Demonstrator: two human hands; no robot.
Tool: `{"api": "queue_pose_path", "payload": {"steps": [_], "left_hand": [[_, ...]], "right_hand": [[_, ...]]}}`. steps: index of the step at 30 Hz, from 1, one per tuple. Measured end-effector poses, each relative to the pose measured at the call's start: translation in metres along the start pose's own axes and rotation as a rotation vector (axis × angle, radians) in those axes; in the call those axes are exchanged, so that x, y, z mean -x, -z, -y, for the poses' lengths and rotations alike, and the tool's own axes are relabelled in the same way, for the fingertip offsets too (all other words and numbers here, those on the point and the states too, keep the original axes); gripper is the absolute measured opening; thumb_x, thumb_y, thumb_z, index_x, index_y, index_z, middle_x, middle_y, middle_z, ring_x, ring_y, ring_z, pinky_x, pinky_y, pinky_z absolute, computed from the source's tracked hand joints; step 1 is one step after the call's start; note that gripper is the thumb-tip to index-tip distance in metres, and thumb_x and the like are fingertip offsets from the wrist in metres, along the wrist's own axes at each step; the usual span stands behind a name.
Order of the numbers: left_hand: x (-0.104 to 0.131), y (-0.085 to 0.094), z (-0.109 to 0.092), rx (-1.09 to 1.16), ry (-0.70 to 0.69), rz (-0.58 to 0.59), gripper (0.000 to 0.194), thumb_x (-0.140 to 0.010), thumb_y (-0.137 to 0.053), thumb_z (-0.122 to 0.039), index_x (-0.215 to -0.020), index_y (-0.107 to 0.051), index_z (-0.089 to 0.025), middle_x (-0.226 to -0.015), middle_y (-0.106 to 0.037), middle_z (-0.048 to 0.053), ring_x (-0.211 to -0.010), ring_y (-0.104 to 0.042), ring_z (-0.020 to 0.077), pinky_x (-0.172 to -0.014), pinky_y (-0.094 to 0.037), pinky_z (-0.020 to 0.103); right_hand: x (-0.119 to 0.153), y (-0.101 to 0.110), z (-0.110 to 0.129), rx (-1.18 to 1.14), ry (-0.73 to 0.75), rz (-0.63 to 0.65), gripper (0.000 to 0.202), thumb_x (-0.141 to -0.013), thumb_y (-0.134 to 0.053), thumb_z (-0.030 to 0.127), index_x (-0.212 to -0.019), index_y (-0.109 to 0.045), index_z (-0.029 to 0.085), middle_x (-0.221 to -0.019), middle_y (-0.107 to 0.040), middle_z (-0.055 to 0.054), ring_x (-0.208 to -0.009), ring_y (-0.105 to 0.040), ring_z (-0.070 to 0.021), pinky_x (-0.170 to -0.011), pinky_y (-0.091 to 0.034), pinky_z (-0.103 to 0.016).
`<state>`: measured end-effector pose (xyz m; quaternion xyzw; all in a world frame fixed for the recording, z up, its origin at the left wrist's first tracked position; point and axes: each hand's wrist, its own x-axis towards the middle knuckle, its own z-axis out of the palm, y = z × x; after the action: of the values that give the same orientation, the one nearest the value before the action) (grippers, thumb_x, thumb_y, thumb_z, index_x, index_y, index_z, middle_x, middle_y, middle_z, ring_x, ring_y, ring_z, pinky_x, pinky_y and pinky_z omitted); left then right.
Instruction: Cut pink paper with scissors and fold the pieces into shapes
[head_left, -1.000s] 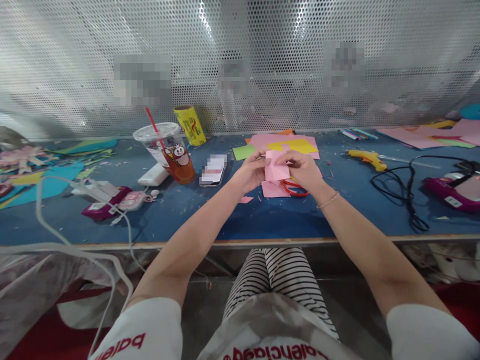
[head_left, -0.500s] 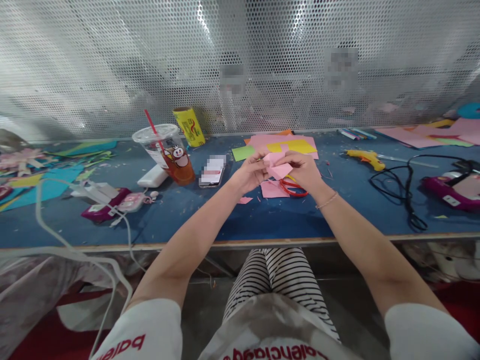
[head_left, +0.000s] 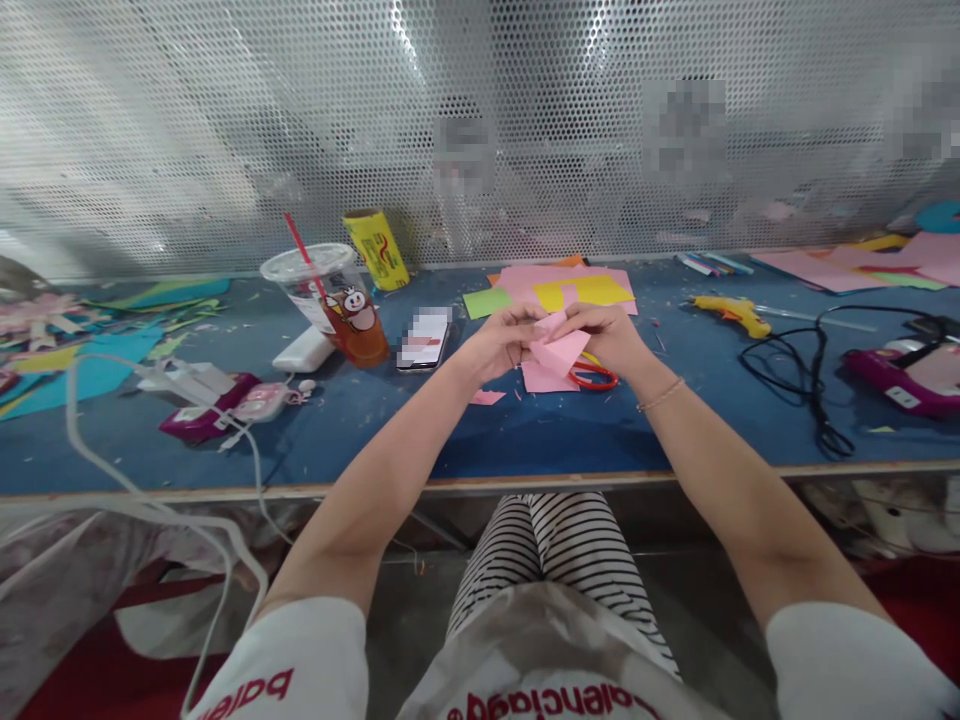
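Between my two hands is a folded piece of pink paper [head_left: 561,352], raised above the table. My left hand [head_left: 504,342] pinches its left side, and my right hand [head_left: 606,332] grips its upper right edge. Partly covered by the paper and my right hand, a pair of scissors with red and yellow handles [head_left: 598,379] lies on the blue table [head_left: 375,430]. A flat pink paper piece [head_left: 541,380] is under the held one. Just behind my hands are pink sheets [head_left: 517,280], a yellow sheet [head_left: 600,290] and a green piece [head_left: 486,303].
Left of my hands are a phone [head_left: 425,340], a plastic drink cup [head_left: 341,310] with a red straw, a yellow can-like tube [head_left: 377,250] and a purple power strip [head_left: 206,410] with cables. At right lie a yellow glue gun [head_left: 731,314] and a black cord [head_left: 814,375]. A perforated metal panel [head_left: 525,220] stands behind.
The pink paper has turned in my hands, its lower flap now tilting further to the right. My fingers have shifted slightly along it. The other things on the table stay put.
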<state>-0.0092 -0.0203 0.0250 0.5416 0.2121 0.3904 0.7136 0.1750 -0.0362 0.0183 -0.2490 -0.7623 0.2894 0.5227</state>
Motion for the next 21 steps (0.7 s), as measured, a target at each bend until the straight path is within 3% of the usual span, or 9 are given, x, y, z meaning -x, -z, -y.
{"api": "queue_pose_path", "payload": {"steps": [10,21], "left_hand": [[0.0015,0.001,0.0004,-0.052,-0.025,0.11,0.038,-0.06,-0.075,-0.017,-0.093,-0.056,-0.017,-0.073,-0.065,-0.002,-0.061,-0.061,0.0062,-0.053,-0.042,0.015],[0.0039,-0.0007,-0.0033,-0.076,-0.016,0.17,0.043,-0.059,-0.075,-0.013,-0.096,-0.053,-0.018,-0.07,-0.063,-0.003,-0.059,-0.059,0.006,-0.056,-0.04,0.018]], "right_hand": [[0.0005,0.0019,-0.0073,-0.151,0.051,0.048,0.006,-0.069,-0.071,0.027,-0.074,-0.074,0.029,-0.08,-0.068,-0.001,-0.072,-0.061,-0.0112,-0.064,-0.048,-0.026],[0.0005,0.003,0.0002,-0.084,0.083,0.034,0.008,-0.068,-0.072,0.026,-0.075,-0.074,0.028,-0.079,-0.067,-0.001,-0.072,-0.06,-0.0114,-0.065,-0.049,-0.027]]}}
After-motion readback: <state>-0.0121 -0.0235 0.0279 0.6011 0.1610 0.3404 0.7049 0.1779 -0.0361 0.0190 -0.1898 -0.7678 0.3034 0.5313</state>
